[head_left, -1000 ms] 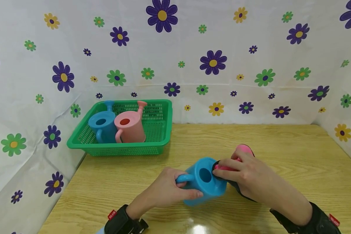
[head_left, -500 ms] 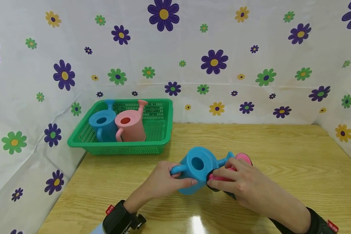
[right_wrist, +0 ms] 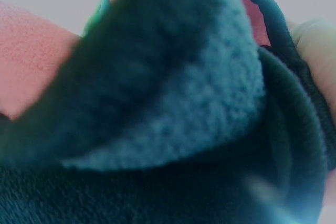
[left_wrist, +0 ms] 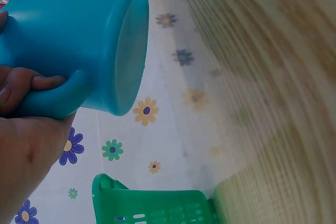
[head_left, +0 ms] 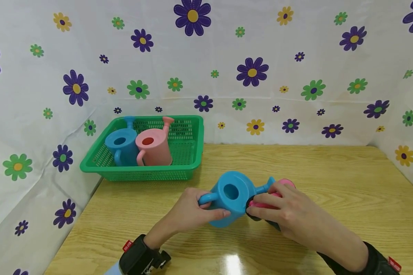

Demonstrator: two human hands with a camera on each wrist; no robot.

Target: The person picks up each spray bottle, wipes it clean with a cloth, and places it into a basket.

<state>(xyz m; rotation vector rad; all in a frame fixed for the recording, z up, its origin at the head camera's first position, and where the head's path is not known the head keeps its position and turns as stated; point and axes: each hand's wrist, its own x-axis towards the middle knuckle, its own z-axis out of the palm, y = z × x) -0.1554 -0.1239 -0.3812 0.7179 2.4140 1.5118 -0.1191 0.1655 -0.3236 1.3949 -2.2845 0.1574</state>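
Note:
My left hand [head_left: 192,212] grips the handle of a blue toy watering can [head_left: 244,194], its thumb against the side. The can is held over the table with its spout toward the right and its round top opening facing me. In the left wrist view the can's flat base shows, raised off the wood. Pinched in my right hand [head_left: 290,210] is a bunched pink cloth [head_left: 263,205] with a dark edge. That cloth meets the can's right side, below the spout. Its dark fleecy underside [right_wrist: 210,98] fills most of the right wrist view.
A green plastic basket [head_left: 144,175] stands at the back left of the wooden table [head_left: 330,183]. Inside it sit another blue watering can [head_left: 127,154] and a pink one [head_left: 160,151]. Behind the table hangs a white flowered sheet [head_left: 217,49].
Both hands have shifted slightly left. The can has turned and risen in view, so its spout now shows beside the right hand. The cloth has moved from the can's top to its side.

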